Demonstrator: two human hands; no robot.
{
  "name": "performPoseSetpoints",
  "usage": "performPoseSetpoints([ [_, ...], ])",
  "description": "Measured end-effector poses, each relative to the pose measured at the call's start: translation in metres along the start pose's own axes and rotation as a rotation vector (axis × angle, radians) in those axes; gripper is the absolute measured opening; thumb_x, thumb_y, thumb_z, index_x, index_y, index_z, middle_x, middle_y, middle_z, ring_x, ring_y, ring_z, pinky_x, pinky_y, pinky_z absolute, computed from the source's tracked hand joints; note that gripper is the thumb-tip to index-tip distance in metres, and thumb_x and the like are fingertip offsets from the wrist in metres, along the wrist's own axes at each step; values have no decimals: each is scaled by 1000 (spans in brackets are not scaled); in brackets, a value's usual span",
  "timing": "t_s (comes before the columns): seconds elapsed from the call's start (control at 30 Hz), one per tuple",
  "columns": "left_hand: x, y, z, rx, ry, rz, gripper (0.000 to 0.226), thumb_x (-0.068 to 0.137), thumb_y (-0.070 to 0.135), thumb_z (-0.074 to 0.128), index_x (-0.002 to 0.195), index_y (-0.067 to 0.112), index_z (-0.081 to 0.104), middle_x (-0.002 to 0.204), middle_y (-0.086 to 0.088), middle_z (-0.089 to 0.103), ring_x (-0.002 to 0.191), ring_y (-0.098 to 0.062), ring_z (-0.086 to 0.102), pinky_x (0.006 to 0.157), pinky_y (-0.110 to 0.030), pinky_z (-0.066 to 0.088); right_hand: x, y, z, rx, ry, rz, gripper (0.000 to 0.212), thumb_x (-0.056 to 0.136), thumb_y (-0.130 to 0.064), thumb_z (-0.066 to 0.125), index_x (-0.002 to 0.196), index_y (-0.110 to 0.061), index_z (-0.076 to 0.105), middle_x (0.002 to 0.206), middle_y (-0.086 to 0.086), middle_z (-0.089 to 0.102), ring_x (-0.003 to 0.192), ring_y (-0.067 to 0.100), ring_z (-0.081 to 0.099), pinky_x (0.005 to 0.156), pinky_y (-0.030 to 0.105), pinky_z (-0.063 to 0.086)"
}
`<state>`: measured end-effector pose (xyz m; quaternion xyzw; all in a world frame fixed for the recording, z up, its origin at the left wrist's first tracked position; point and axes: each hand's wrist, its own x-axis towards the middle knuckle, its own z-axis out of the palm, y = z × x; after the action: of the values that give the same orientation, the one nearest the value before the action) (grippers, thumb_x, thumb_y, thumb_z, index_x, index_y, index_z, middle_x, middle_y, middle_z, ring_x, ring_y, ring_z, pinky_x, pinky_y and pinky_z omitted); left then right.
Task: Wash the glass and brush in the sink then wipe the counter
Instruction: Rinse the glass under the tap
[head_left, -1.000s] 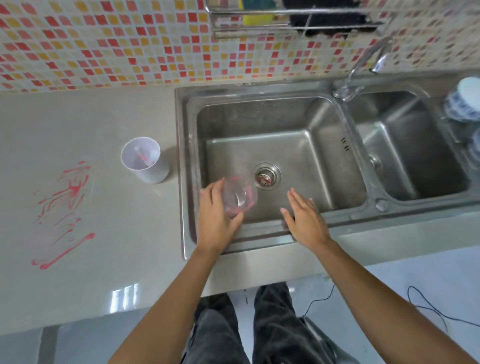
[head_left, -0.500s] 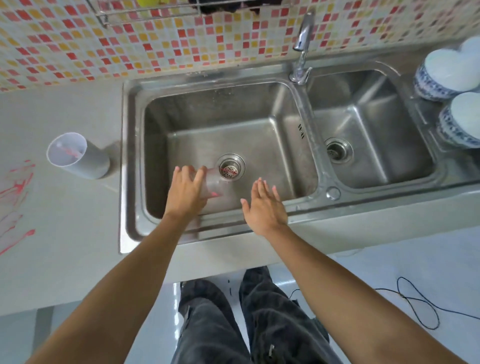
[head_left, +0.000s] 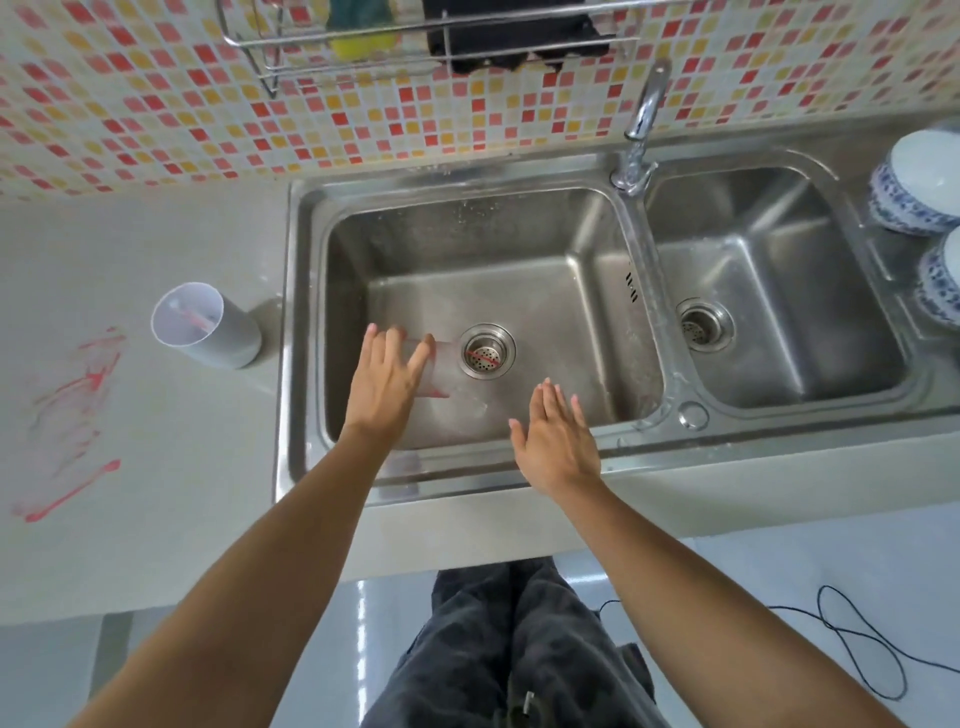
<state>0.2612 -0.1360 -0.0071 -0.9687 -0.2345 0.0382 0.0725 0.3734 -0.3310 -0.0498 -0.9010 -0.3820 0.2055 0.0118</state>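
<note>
Fingers (head_left: 388, 345) of the left hand (head_left: 384, 389) are curling round the clear glass (head_left: 442, 370), holding it low in the left basin of the sink (head_left: 467, 244), just beside the drain (head_left: 487, 356). The right hand (head_left: 558, 441) is hovering over the basin's near edge, fingers straight, gripping nothing. On the counter (head_left: 156, 467) left of the sink, a white cup (head_left: 208, 332) is standing with what looks like the brush (head_left: 193, 318) inside. Red smears (head_left: 83, 384) are lying further left.
</note>
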Motion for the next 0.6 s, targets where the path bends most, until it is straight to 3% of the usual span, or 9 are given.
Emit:
performPoseSetpoints([
  [0.1,11,-7,7,-8,11,-22,70,75,48,74,129,10,52,110,-24,54,104,-38,55,112,-53,34,3,0,2,-1,16,10,70,100,-47,21,152,-2,8,161,11,4,148,21,3,121,40,0],
  [0.17,20,-7,6,-93,13,-92,71,71,42,80,126,8,50,109,-20,54,103,-37,55,108,-54,37,3,1,0,67,25,10,76,97,-52,29,152,-3,8,161,9,3,148,22,5,120,40,8],
  [0.23,31,-1,1,-228,34,-169,73,67,36,82,124,5,49,110,-19,53,104,-38,55,105,-56,37,9,4,-9,254,55,2,85,93,-55,42,152,-5,8,161,7,3,148,22,3,120,36,10],
  [0.37,62,25,-13,-400,142,-221,82,59,43,81,125,6,49,108,-14,58,105,-39,55,97,-57,41,56,31,-56,563,226,104,88,92,-46,56,153,-9,4,161,3,3,148,15,0,117,25,3],
  [0.5,111,59,-42,-625,154,-316,76,69,33,75,134,8,44,123,-11,55,117,-35,51,106,-50,32,132,66,-127,696,455,192,82,94,-32,57,152,-4,7,161,10,7,148,22,8,120,32,10],
  [0.6,142,81,-60,-743,161,-325,73,70,32,76,133,15,42,124,-4,55,118,-28,52,114,-51,23,185,89,-169,751,504,211,76,96,-28,53,152,-2,7,160,12,6,148,22,7,119,30,8],
])
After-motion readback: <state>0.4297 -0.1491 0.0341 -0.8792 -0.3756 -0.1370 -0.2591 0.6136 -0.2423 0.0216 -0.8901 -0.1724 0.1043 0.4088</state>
